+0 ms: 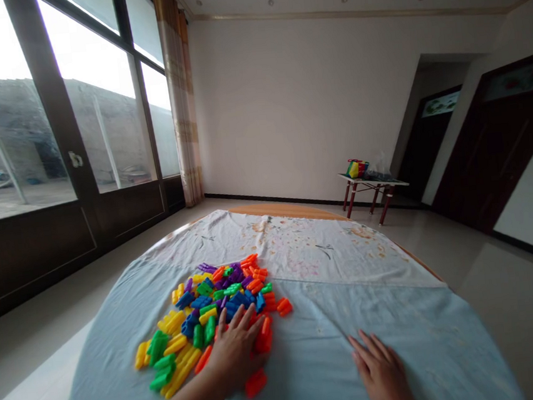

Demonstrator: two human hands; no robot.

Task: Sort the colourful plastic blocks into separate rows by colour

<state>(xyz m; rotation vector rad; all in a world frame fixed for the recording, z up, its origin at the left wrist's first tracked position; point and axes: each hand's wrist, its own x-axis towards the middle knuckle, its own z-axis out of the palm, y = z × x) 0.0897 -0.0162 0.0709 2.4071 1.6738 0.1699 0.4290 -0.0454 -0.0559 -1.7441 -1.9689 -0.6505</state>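
Note:
A pile of plastic building pieces (207,319) in yellow, green, blue, purple and orange lies on the left half of the cloth-covered table. My left hand (238,347) rests on the pile's right side with its fingers spread, over orange and blue pieces; what is under the palm is hidden. An orange piece (284,306) lies at the pile's right edge, and another orange piece (255,383) is below my left hand. On the blue cloth to the right, my right hand (381,368) lies flat with fingers extended, apart from the pieces.
The round table wears a light blue cloth (317,339) and a white floral cloth (318,245). Beyond it, a small table (392,181) near the back wall holds a colourful bag (356,168) and clear plastic. Large windows stand at left.

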